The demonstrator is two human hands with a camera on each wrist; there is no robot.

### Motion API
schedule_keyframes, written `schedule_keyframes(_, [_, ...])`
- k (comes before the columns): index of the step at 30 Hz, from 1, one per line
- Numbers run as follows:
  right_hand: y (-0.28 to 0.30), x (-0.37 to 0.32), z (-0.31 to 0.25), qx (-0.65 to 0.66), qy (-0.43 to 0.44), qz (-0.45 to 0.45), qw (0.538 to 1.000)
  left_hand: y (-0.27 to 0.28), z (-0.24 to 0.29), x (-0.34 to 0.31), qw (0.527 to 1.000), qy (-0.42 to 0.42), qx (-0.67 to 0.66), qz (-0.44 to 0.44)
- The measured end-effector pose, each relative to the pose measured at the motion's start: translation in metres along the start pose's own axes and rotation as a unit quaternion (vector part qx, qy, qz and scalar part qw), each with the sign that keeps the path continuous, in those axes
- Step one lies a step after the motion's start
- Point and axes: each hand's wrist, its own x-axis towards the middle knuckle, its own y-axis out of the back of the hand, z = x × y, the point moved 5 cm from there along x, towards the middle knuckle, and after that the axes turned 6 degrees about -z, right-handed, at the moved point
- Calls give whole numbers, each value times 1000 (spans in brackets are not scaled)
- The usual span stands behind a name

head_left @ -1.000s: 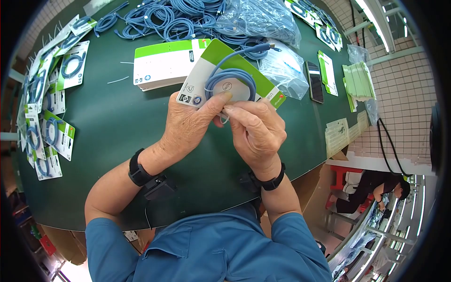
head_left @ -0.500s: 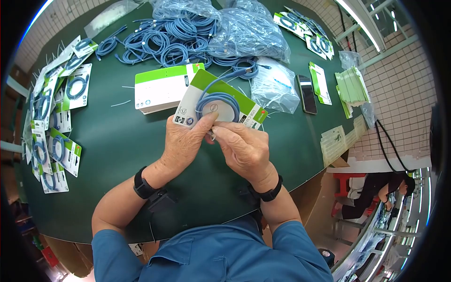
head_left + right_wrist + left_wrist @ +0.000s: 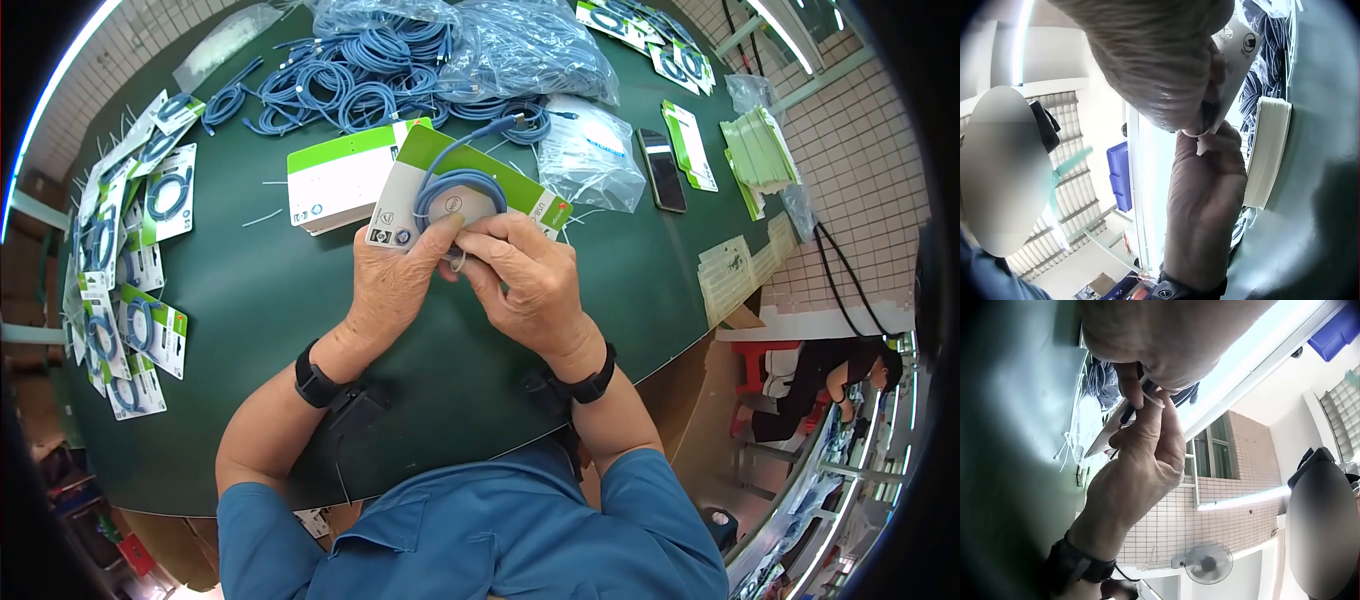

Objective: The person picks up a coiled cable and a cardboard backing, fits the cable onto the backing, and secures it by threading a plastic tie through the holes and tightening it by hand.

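Observation:
The left hand [image 3: 388, 285] grips the lower edge of a green and white card [image 3: 400, 195], its thumb on the front. A blue cable [image 3: 492, 187] lies coiled against that card, its plug end sticking up past the top edge. Close beside the left thumb, the right hand [image 3: 530, 285] pinches a white tie [image 3: 458, 262] at the bottom of the coil. In the left wrist view the tie [image 3: 1155, 400] forms a small loop at the fingertips. The right wrist view shows the tie's head [image 3: 1202, 146] between both hands.
Behind the hands stands a stack of cards [image 3: 340, 180], with a pile of blue cables [image 3: 370, 80] and plastic bags [image 3: 530, 50] farther back. Carded cables [image 3: 168, 195] lie at the left. A phone [image 3: 662, 170] and green cards [image 3: 757, 150] lie at the right.
Over the last second both hands and the held card have shifted slightly left and down in the head view, which itself has moved. The fingers still hold the tie by the coil.

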Motion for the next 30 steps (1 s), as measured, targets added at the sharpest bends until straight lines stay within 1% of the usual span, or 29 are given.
schedule_keyframes(2, [1,1,2,26,3,14,1000,1,2,2,1000,-6,6,1])
schedule_keyframes(5, [25,1,2,7,21,115,993,0,6,4,1000,-8,-17,9])
schedule_keyframes(7, [43,-8,23,6,-33,196,980,-1,9,4,1000,-8,-19,3])
schedule_keyframes(8, [49,-13,36,63,-108,235,964,-2,10,4,1000,-11,-25,-2])
schedule_keyframes(9, [54,-18,48,120,-183,272,937,-3,12,3,999,-13,-30,-7])
schedule_keyframes(10, [58,-21,58,121,-188,279,934,-4,14,2,1000,-8,-25,-12])
schedule_keyframes(11, [58,-26,81,224,-234,281,903,-6,17,0,999,-7,-36,-14])
schedule_keyframes(12, [55,-30,99,324,-275,280,861,-9,19,-1,999,-6,-46,-17])
schedule_keyframes(13, [49,-36,111,421,-310,276,806,-11,21,-3,998,-5,-57,-20])
schedule_keyframes(14, [45,-36,111,421,-312,286,802,-13,23,-4,998,1,-52,-27])
schedule_keyframes(16, [15,-34,106,544,-403,170,716,-17,27,-7,997,-8,-69,-41])
schedule_keyframes(17, [15,-37,98,546,-403,178,713,-18,28,-9,996,-13,-79,-47])
schedule_keyframes(18, [8,-34,76,639,-348,97,679,-19,28,-10,996,-9,-74,-52])
schedule_keyframes(19, [2,-31,57,720,-283,12,634,-21,28,-11,995,-9,-76,-61])
schedule_keyframes(20, [1,-36,56,722,-282,17,632,-22,27,-13,995,-9,-79,-68])
schedule_keyframes(23, [-11,-63,63,601,-373,-101,700,-21,26,-16,994,-10,-70,-80])
schedule_keyframes(24, [-11,-66,65,602,-372,-101,699,-21,25,-17,995,-12,-62,-83])
schedule_keyframes(27, [-13,-72,69,674,-388,-61,626,-21,23,-18,995,-9,-54,-85])
schedule_keyframes(28, [-14,-72,70,674,-387,-61,626,-21,22,-18,995,-4,-56,-84])
schedule_keyframes(30, [-14,-70,64,759,-314,-42,569,-21,20,-18,995,2,-57,-83])
